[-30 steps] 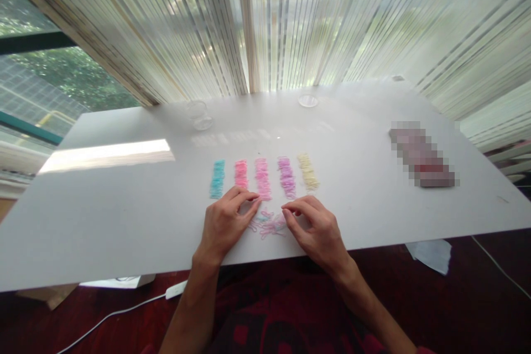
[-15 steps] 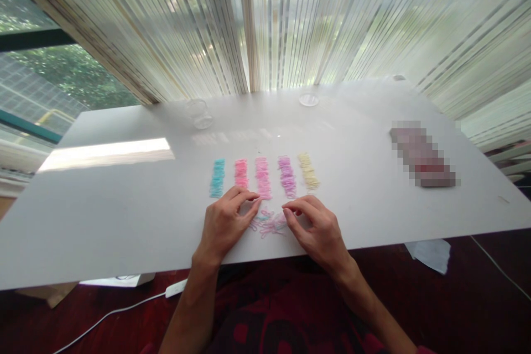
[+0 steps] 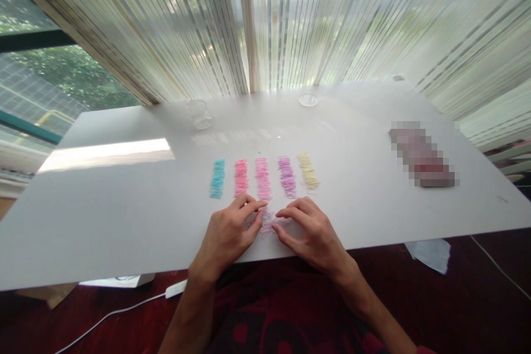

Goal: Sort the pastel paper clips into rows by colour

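Observation:
A small loose pile of thin loops point(image 3: 267, 227), pink, purple and a little teal, lies near the table's front edge; they look like small elastic bands. My left hand point(image 3: 230, 232) reaches to its left side, thumb and index finger apart. From the right, my right hand point(image 3: 313, 232) holds its thumb and index finger spread at the pile, with nothing visible between them. Beyond the hands, similar loops lie in upright rows: teal point(image 3: 217, 178), coral pink point(image 3: 241, 177), light pink point(image 3: 263, 177), purple point(image 3: 286, 177) and pale yellow point(image 3: 308, 171). The fingers partly cover the pile.
The white table point(image 3: 124, 210) carries clear round containers point(image 3: 203, 121) at back left and a clear round lid or dish point(image 3: 309, 100) at back centre. A blurred-out flat object point(image 3: 423, 155) lies on the right. Striped curtains point(image 3: 290, 22) hang behind the table.
My left hand has drawn back from the lower end of the light pink row to the pile, and its fingers have parted. My right hand has shifted slightly left over the pile.

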A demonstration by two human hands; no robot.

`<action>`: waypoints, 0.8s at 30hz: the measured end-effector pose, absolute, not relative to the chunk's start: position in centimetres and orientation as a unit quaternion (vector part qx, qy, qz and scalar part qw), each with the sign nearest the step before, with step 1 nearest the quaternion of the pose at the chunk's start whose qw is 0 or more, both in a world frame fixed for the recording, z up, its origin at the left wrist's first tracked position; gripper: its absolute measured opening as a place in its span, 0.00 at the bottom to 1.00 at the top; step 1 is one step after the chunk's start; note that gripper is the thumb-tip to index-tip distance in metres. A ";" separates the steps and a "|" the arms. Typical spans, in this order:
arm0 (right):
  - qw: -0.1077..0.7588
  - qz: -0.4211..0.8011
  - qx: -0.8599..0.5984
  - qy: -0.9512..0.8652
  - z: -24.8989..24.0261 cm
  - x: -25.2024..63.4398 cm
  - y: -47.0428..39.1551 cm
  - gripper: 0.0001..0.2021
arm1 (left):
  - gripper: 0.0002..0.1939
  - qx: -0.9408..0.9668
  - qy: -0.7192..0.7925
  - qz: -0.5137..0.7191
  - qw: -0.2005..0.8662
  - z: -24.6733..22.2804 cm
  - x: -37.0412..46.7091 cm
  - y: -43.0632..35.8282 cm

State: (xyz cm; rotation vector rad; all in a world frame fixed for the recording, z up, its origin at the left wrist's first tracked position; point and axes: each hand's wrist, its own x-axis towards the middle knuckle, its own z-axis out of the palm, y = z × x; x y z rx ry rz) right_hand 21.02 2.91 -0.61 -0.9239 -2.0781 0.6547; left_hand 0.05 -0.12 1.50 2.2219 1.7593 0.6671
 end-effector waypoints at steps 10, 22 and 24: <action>0.345 0.231 -0.353 -0.839 -0.7 20.7 3.1 0.03 | 0.09 0.764 0.590 0.229 0.127 1.3 0.2 -0.2; 0.364 0.260 -0.354 -0.822 -0.7 20.9 3.1 0.04 | 0.09 0.760 0.563 0.264 0.188 1.3 0.4 -0.3; 0.375 0.270 -0.356 -0.812 -0.6 21.0 3.0 0.05 | 0.09 0.759 0.563 0.268 0.188 1.4 0.4 -0.4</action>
